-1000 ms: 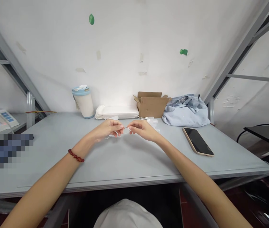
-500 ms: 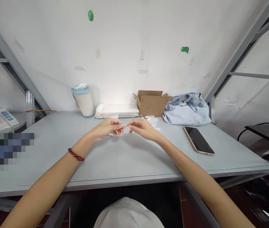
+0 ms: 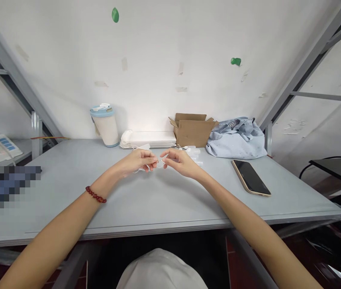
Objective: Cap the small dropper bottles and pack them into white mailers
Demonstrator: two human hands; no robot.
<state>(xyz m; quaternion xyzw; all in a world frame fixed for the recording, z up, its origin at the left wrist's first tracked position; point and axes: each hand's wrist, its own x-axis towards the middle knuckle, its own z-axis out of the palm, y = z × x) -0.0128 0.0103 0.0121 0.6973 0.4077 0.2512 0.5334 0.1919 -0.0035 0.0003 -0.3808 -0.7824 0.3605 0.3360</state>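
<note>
Above the middle of the table my left hand (image 3: pixel 142 160), with a red bead bracelet on its wrist, is closed in a pinch. A small, thin whitish loop (image 3: pixel 160 164) shows at its fingertips, too fine to make out its kind. Facing it from the right is my right hand (image 3: pixel 178 161), its thumb and index finger parted close to the loop. Behind and under the left hand lie white pieces with thin strings (image 3: pixel 141 147), partly hidden. Clear plastic pieces (image 3: pixel 192 151) lie just beyond the right hand.
Along the wall stand a cup with a blue lid (image 3: pixel 105 125), a stack of white flat pieces (image 3: pixel 149 139), an open cardboard box (image 3: pixel 195 131) and a bundle of light blue cloth (image 3: pixel 236 140). A phone (image 3: pixel 251 177) lies at the right of the grey table (image 3: pixel 164 204).
The right index finger has lifted apart from the thumb, where both were pinched together before. My left hand keeps its pinch in nearly the same place. The view has shifted slightly.
</note>
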